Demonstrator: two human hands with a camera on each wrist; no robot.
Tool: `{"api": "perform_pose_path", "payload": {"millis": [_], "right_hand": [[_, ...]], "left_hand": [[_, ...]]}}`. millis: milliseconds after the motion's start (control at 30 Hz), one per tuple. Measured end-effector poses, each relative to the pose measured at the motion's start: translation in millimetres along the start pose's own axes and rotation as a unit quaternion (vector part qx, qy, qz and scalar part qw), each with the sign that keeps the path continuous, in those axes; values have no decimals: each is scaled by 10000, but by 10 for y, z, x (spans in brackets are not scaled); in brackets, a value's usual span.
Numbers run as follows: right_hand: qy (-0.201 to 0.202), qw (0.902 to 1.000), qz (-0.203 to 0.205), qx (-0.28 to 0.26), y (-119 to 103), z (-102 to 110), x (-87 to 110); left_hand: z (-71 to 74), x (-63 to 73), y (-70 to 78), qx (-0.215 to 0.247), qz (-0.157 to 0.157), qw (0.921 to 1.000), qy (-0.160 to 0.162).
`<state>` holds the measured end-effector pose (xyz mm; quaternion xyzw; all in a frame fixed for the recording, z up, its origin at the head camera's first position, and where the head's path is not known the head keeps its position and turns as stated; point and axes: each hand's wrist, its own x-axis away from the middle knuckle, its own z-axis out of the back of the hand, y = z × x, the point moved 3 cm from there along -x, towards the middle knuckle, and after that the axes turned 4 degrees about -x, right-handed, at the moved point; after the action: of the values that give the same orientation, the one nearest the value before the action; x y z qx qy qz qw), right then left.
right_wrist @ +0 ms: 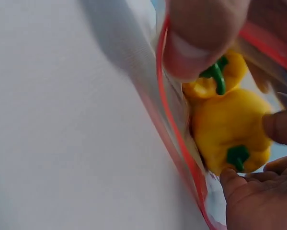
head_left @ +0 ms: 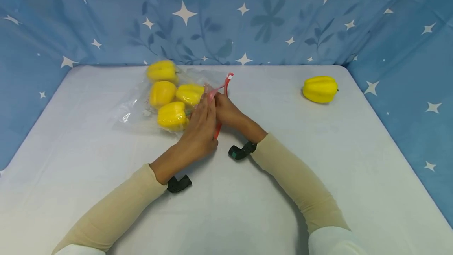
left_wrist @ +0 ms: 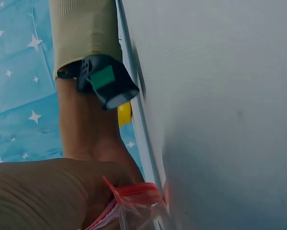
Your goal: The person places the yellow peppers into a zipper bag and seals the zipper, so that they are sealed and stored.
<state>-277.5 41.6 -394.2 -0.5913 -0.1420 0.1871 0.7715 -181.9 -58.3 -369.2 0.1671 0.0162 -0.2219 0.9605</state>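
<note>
A clear zip bag (head_left: 132, 109) with a red zip strip (head_left: 218, 130) lies on the table, its mouth towards the right. Several yellow bell peppers (head_left: 162, 94) are inside it. My left hand (head_left: 199, 131) holds the bag's mouth, its fingers long and straight along the plastic. Its thumb (right_wrist: 191, 48) sits at the red rim in the right wrist view. My right hand (head_left: 230, 111) reaches into the mouth, its fingertips hidden in the head view. In the right wrist view its fingers (right_wrist: 280, 127) grip the edges of a yellow bell pepper (right_wrist: 232, 127) with a green stem.
Another yellow bell pepper (head_left: 320, 89) lies alone at the back right of the white table (head_left: 354, 168). A blue curtain with white stars (head_left: 219, 19) hangs behind the table and at both sides. Black wrist cameras (head_left: 242, 151) sit under both wrists.
</note>
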Motion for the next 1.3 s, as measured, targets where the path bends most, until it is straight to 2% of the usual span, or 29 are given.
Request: {"api": "perform_pose_path", "payload": {"millis": [100,200,267,367,467,533,733,933,1100,1300], "right_hand": [[-51,10000,37,-16,-4,44,67],[299,9995,39,97,13,82,137],[583,9983,-83,-34,26,97,190],[716,9932,-220,-888,39,83,255],[567,9839,-258,-1677,6,37,304],[442,9796,-253,-1942,-26,3,319],[440,9740,-380,-2190,-38,-45,282],[401,9713,-370,-2315,-30,-100,158],[287,9683,-503,-2430,-28,-137,86],[195,9717,-650,-2262,13,-85,69]], "left_hand": [[3,-6,0,52,-29,10000,72],[3,-7,0,98,26,9999,52],[5,-7,1,112,73,9999,20],[5,-9,2,108,109,9999,-26],[3,-5,-2,84,143,9999,-46],[1,0,-4,57,147,9999,-50],[-2,6,-1,-55,35,10000,-1],[1,8,-9,-144,-16,9999,78],[8,16,-4,-76,8,10000,14],[11,18,4,20,94,9999,-81]]}}
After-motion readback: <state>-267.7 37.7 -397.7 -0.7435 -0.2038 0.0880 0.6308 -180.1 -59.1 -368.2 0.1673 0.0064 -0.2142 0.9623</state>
